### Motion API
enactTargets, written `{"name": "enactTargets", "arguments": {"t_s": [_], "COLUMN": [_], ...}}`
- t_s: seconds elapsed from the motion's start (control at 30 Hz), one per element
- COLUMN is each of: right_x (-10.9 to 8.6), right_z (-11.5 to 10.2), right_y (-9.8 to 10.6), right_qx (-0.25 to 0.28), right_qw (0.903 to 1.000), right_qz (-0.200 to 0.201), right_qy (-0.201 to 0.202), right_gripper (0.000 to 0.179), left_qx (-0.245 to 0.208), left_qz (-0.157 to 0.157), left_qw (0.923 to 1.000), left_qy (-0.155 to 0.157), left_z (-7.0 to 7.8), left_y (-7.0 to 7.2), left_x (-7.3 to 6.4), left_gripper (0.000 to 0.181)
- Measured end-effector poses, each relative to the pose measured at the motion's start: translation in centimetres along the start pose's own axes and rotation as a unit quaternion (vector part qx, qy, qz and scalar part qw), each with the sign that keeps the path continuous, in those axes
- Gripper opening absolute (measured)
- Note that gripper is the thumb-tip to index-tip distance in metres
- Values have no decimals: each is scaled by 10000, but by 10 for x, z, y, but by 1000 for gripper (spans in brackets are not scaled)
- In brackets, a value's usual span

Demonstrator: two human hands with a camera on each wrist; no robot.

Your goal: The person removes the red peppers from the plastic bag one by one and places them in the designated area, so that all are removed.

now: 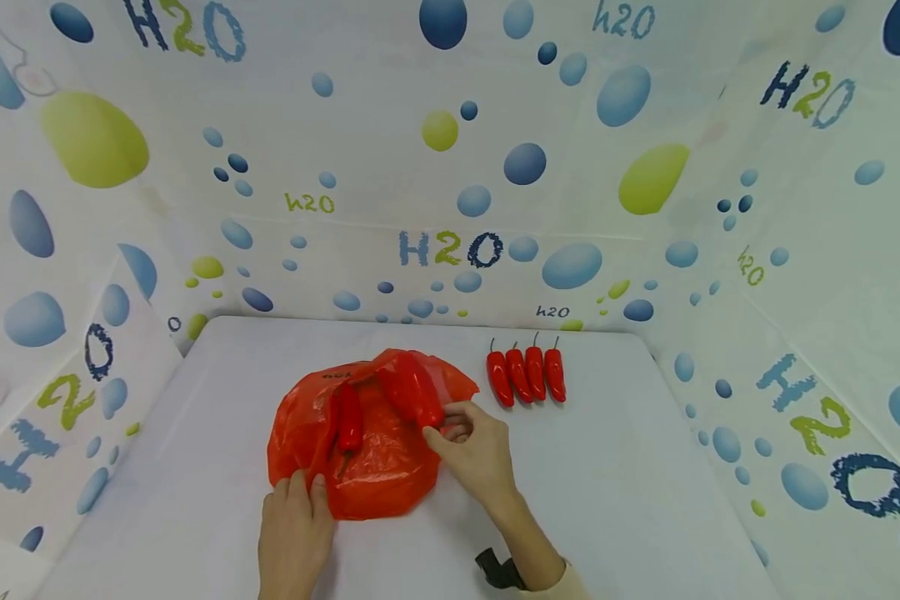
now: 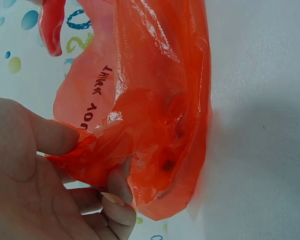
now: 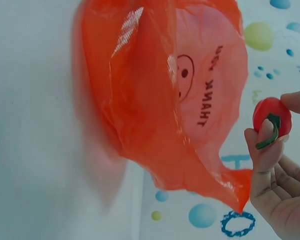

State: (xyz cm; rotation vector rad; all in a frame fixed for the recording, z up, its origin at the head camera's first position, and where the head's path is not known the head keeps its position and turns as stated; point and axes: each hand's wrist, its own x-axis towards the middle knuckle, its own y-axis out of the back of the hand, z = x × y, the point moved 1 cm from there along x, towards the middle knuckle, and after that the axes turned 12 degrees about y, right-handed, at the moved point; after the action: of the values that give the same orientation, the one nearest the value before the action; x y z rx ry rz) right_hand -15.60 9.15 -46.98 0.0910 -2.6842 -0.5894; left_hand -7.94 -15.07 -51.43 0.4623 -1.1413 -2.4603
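An orange-red plastic bag (image 1: pixel 382 492) with printed lettering lies on the table, its mouth spread wide. My left hand (image 1: pixel 294 521) grips the bag's near left edge, thumb and fingers pinching the film in the left wrist view. With my right hand (image 1: pixel 480 450) I hold a red chili pepper (image 3: pixel 264 110) by its green-stemmed end. This pepper hangs over the bag's right side, its tip (image 2: pixel 52 37) pointing away from the hand. Another red chili pepper (image 1: pixel 351 421) shows at the bag's opening, stem toward me. Dark shapes show faintly through the film in the left wrist view.
Several red chili peppers (image 1: pixel 536 375) lie side by side at the back right of the white table (image 1: pixel 607 483), stems pointing away. Behind and beside the table hangs a white sheet (image 1: pixel 390 150) with blue and green drops. A black strap (image 1: pixel 498 571) is at my right wrist.
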Motion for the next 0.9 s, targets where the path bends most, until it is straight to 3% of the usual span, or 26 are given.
{"name": "enactTargets", "arguments": {"t_s": [0.43, 0.77, 0.9], "right_x": [-7, -12, -15], "right_z": [17, 38, 46], "right_y": [15, 29, 35], "right_qx": [-18, -268, -440], "right_qw": [9975, 9928, 9902], "right_qz": [681, 1116, 1258], "right_qy": [-199, -333, -414], "right_gripper": [34, 33, 34], "left_qx": [53, 35, 90], "left_qz": [-208, -228, -332], "left_qw": [9996, 9997, 9991], "left_qy": [166, 104, 232], "left_z": [2, 0, 0], "left_y": [1, 1, 0], "left_x": [6, 7, 8], "left_gripper": [40, 41, 41]}}
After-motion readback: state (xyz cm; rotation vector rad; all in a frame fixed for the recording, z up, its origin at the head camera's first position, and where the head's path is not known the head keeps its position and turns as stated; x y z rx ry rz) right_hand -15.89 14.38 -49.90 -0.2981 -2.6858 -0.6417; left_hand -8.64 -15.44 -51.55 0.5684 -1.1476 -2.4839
